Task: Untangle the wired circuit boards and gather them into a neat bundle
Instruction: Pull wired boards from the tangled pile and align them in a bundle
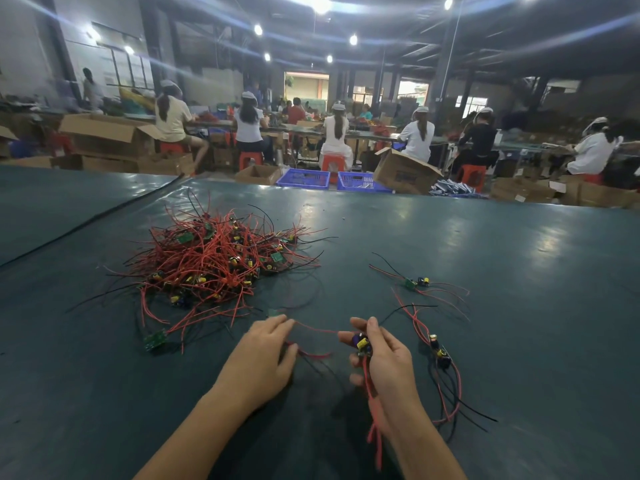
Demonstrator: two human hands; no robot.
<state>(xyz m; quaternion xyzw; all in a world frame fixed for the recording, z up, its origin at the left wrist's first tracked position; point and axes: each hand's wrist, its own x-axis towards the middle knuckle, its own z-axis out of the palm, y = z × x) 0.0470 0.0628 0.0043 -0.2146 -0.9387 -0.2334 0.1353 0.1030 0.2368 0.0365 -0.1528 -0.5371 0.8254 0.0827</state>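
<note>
Head view | right hand (384, 355) curled round circuit board (362, 342), red leads (372, 403) hanging below | left hand (263, 355) pinches red wire (318, 330) running sideways to the board | tangled pile (214, 258) beyond and leftward, nearer the left hand

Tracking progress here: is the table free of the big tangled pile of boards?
No, a large tangled pile of red and black wired boards lies on the table beyond the left hand.
</note>
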